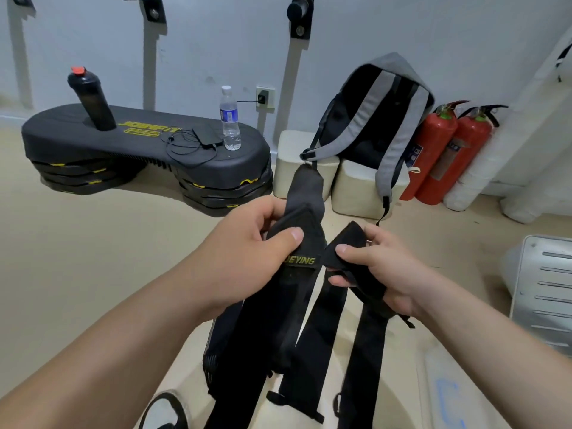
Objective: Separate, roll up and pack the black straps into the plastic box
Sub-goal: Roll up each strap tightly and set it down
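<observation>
My left hand (247, 252) grips the bunch of black woven straps (309, 320) w/ yellow lettering, right hand (380, 274) pinches one strap end just beside it, mid-air: only at separating, I'd judge, w/ nothing rolled or packed yet.

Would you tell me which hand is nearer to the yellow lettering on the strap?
Left. The left hand grips the strap right at the yellow lettering; the right hand pinches a strap end to its right.

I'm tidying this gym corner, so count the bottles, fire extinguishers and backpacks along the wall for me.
Bottles: 2
Extinguishers: 2
Backpacks: 1
Total: 5
</observation>
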`<state>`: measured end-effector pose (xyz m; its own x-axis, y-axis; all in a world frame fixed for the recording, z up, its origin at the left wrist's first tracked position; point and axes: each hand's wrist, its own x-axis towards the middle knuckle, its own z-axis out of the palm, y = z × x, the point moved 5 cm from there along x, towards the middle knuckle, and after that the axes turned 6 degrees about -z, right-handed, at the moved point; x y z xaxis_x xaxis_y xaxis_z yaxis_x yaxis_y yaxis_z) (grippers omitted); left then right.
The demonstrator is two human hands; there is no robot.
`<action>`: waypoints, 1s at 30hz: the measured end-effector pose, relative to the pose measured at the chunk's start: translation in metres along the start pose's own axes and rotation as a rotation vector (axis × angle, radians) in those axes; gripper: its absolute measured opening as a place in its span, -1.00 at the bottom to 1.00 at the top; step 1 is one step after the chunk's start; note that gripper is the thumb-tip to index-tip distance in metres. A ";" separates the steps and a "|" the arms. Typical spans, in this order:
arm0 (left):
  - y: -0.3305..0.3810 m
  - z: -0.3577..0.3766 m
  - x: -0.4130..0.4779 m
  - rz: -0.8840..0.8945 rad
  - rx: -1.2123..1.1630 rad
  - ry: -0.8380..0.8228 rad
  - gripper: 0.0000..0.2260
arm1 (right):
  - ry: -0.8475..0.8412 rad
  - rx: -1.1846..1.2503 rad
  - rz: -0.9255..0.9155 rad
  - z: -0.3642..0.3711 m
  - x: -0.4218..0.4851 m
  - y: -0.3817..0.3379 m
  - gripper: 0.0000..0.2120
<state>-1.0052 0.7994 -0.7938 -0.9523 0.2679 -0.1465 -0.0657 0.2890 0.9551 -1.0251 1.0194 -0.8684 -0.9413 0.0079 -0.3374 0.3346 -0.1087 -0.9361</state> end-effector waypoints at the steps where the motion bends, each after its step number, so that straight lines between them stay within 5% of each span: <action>1: 0.000 0.001 -0.001 0.013 0.014 -0.025 -0.82 | -0.045 0.010 -0.024 0.006 -0.004 -0.005 -0.78; 8: -0.001 0.000 -0.002 0.040 0.080 -0.072 -0.85 | -0.365 -0.386 -0.297 0.037 -0.028 -0.028 -0.72; 15: -0.008 0.007 0.003 0.019 0.193 -0.153 -0.90 | -0.322 -0.446 -0.476 0.035 -0.033 -0.047 -0.56; 21: -0.008 0.010 0.009 0.018 0.180 -0.084 -0.83 | -0.190 -0.015 -0.285 0.023 -0.023 -0.039 -0.32; 23: -0.007 0.009 0.010 0.004 0.097 -0.039 -0.85 | -0.159 0.078 -0.195 0.021 -0.022 -0.037 -0.41; 26: -0.002 0.010 0.009 0.004 -0.019 0.038 -0.86 | -0.316 0.022 -0.057 0.031 -0.027 -0.028 -0.68; 30: -0.001 0.012 0.009 0.013 -0.083 0.107 -0.84 | -0.322 -0.050 0.040 0.036 -0.030 -0.025 -0.59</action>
<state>-1.0098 0.8121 -0.7991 -0.9793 0.1700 -0.1095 -0.0731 0.2075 0.9755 -1.0065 0.9858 -0.8314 -0.8903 -0.3113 -0.3323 0.3657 -0.0541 -0.9292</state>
